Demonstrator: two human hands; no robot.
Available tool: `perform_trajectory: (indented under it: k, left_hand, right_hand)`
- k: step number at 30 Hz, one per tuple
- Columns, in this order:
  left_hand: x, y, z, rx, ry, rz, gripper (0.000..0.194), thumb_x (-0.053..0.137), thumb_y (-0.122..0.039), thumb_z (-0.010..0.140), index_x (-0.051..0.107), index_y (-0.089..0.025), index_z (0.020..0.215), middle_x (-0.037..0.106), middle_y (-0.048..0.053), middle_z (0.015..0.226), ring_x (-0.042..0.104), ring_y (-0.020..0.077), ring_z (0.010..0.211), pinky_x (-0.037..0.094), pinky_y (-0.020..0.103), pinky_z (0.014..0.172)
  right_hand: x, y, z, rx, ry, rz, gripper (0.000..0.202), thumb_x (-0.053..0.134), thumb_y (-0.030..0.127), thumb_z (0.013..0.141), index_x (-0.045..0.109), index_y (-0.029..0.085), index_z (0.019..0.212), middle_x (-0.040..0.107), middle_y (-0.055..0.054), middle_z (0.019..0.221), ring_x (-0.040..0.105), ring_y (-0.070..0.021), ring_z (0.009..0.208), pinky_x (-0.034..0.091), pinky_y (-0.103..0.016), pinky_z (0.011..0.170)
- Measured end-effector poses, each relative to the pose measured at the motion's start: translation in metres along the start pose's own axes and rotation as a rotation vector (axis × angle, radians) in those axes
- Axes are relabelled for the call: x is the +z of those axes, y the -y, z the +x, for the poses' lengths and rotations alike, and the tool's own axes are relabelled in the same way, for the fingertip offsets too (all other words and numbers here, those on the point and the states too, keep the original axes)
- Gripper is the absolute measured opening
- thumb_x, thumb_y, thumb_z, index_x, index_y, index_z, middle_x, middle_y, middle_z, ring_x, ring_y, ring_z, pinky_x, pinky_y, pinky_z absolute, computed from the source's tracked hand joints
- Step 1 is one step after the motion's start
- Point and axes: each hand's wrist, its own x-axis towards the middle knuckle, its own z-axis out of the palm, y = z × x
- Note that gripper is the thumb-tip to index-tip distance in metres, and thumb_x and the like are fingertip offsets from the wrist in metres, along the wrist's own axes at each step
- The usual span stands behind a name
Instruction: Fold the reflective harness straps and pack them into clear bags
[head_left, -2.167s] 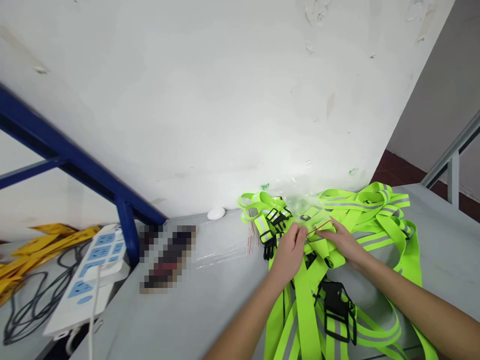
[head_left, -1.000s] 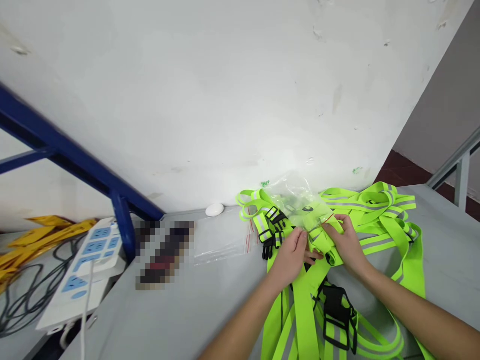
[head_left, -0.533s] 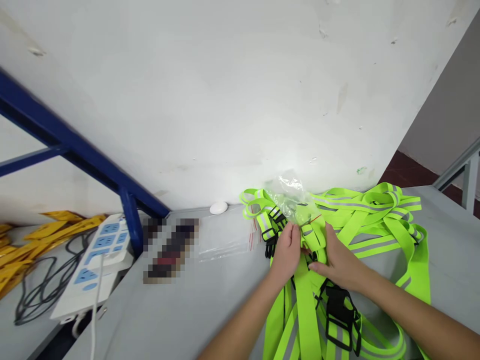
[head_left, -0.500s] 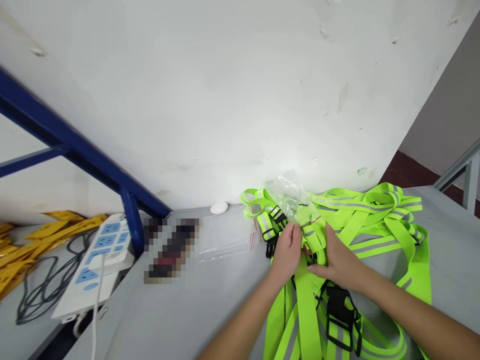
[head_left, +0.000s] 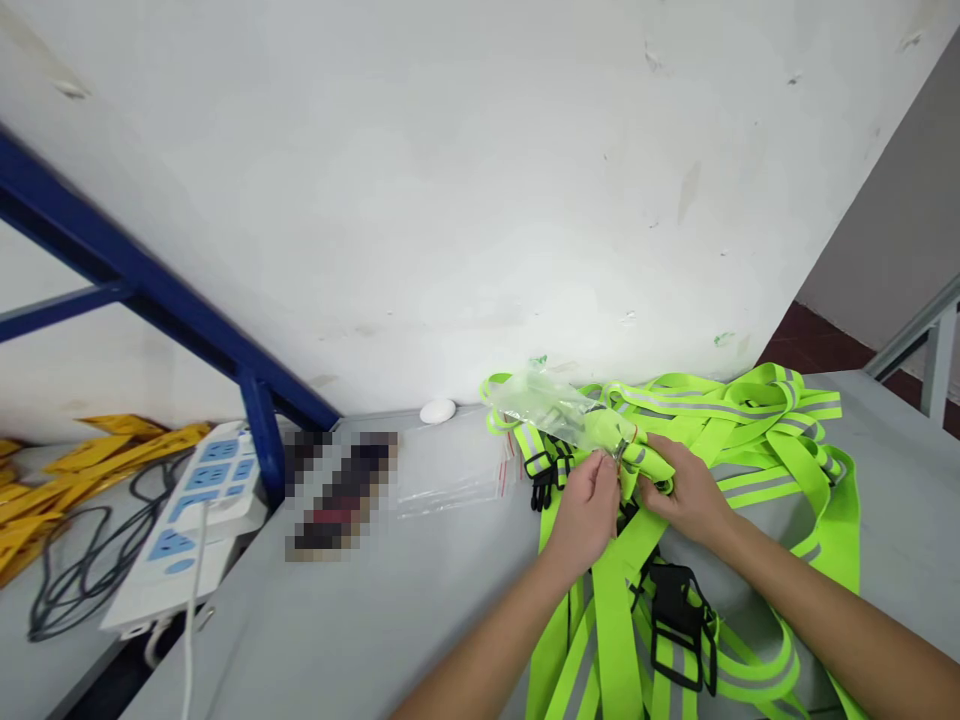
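Observation:
My left hand is closed in a pinch on the mouth edge of a clear plastic zip bag, which extends up and left from the fingers. In my right hand is a bundled neon yellow-green reflective strap, its upper end apparently inside the bag's mouth. The fingertips of both hands are partly hidden. Below and around the hands lie more loose reflective straps with grey stripes. A large black buckle lies on them, and smaller black clips sit left of my left hand.
Flat clear bags with red edge lines lie on the grey table. Near the wall is a white oval object. A white power strip, yellow straps and a blue metal frame stand left.
The bag has swung over to the left and lies more sideways. The bundled strap has tilted, its lower end now toward the right, and my right hand has shifted slightly right.

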Motion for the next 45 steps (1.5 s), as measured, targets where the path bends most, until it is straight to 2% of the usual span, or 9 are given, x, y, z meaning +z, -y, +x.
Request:
perform_trajectory:
  k: [7, 17, 23, 26, 29, 32, 35, 40, 45]
  left_hand:
    - [-0.002, -0.009, -0.003, -0.010, -0.020, 0.017, 0.039, 0.041, -0.045, 0.092, 0.037, -0.023, 0.061, 0.033, -0.009, 0.039, 0.030, 0.0087, 0.035, 0.031, 0.025, 0.044]
    - [-0.012, 0.006, 0.012, 0.075, 0.151, -0.013, 0.037, 0.062, -0.051, 0.080, 0.044, -0.020, 0.072, 0.044, -0.006, 0.059, 0.039, 0.0093, 0.054, 0.032, 0.024, 0.055]
    - [-0.010, 0.010, 0.016, 0.020, 0.077, 0.041, 0.037, 0.066, -0.048, 0.077, 0.041, -0.021, 0.070, 0.047, -0.008, 0.051, 0.041, 0.0087, 0.046, 0.031, 0.022, 0.049]
    - [-0.010, 0.006, 0.014, 0.047, 0.023, 0.126, 0.031, 0.064, -0.041, 0.079, 0.041, -0.021, 0.069, 0.045, -0.009, 0.048, 0.040, 0.0090, 0.045, 0.030, 0.022, 0.048]
    - [-0.014, -0.003, 0.010, 0.076, 0.137, 0.229, 0.019, 0.055, -0.034, 0.086, 0.044, -0.021, 0.076, 0.052, -0.006, 0.057, 0.046, 0.0104, 0.053, 0.034, 0.023, 0.053]
    - [-0.017, -0.009, 0.006, 0.100, 0.255, 0.304, 0.008, 0.048, -0.028, 0.089, 0.046, -0.021, 0.085, 0.052, -0.006, 0.062, 0.045, 0.0102, 0.055, 0.033, 0.023, 0.054]
    - [-0.015, -0.006, 0.002, 0.192, 0.164, 0.330, 0.008, 0.050, -0.023, 0.086, 0.044, -0.022, 0.081, 0.040, -0.008, 0.059, 0.036, 0.0094, 0.051, 0.027, 0.023, 0.049]
    - [-0.006, 0.013, 0.003, 0.265, -0.234, 0.189, 0.017, 0.049, -0.021, 0.085, 0.034, -0.023, 0.077, 0.031, -0.008, 0.065, 0.031, 0.0095, 0.055, 0.029, 0.022, 0.053]
    - [-0.006, 0.019, 0.009, 0.213, -0.272, 0.180, 0.015, 0.048, -0.020, 0.085, 0.035, -0.024, 0.092, 0.042, -0.004, 0.081, 0.045, 0.0103, 0.066, 0.040, 0.024, 0.063]
  right_hand:
    - [-0.004, -0.010, 0.003, -0.144, -0.064, -0.275, 0.040, 0.056, 0.029, 0.076, 0.060, 0.018, 0.114, 0.067, -0.014, 0.100, 0.060, -0.0314, 0.088, 0.044, -0.044, 0.079]
    - [-0.007, 0.000, 0.002, 0.047, 0.018, 0.062, 0.026, 0.048, 0.037, 0.088, 0.061, 0.024, 0.106, 0.069, -0.005, 0.094, 0.061, -0.0258, 0.082, 0.045, -0.036, 0.073]
    - [-0.001, -0.014, -0.003, 0.033, 0.046, 0.167, 0.046, 0.051, 0.053, 0.086, 0.058, 0.019, 0.115, 0.067, -0.010, 0.106, 0.060, -0.0294, 0.094, 0.047, -0.040, 0.079]
    - [0.005, -0.011, -0.005, 0.132, 0.087, 0.269, 0.053, 0.055, 0.056, 0.083, 0.056, 0.020, 0.122, 0.068, -0.009, 0.106, 0.063, -0.0240, 0.075, 0.050, -0.036, 0.068]
    - [0.008, -0.003, -0.003, 0.229, 0.058, 0.371, 0.046, 0.057, 0.053, 0.085, 0.058, 0.022, 0.118, 0.070, -0.005, 0.102, 0.062, -0.0199, 0.069, 0.050, -0.033, 0.065]
    - [0.010, 0.003, -0.001, 0.217, -0.025, 0.515, 0.036, 0.056, 0.052, 0.086, 0.064, 0.022, 0.106, 0.070, -0.005, 0.101, 0.063, -0.0238, 0.093, 0.050, -0.035, 0.083]
    - [0.011, 0.004, -0.003, 0.346, -0.097, 0.613, 0.038, 0.060, 0.054, 0.083, 0.067, 0.020, 0.098, 0.072, -0.006, 0.097, 0.062, -0.0268, 0.099, 0.049, -0.037, 0.087]
    - [0.014, 0.001, -0.008, 0.626, -0.169, 0.820, 0.049, 0.065, 0.061, 0.074, 0.069, 0.016, 0.094, 0.074, -0.008, 0.087, 0.067, -0.0287, 0.085, 0.053, -0.038, 0.074]
    - [0.016, 0.003, -0.004, 0.647, -0.142, 1.083, 0.047, 0.067, 0.059, 0.073, 0.071, 0.015, 0.089, 0.073, -0.008, 0.079, 0.067, -0.0248, 0.071, 0.053, -0.033, 0.059]
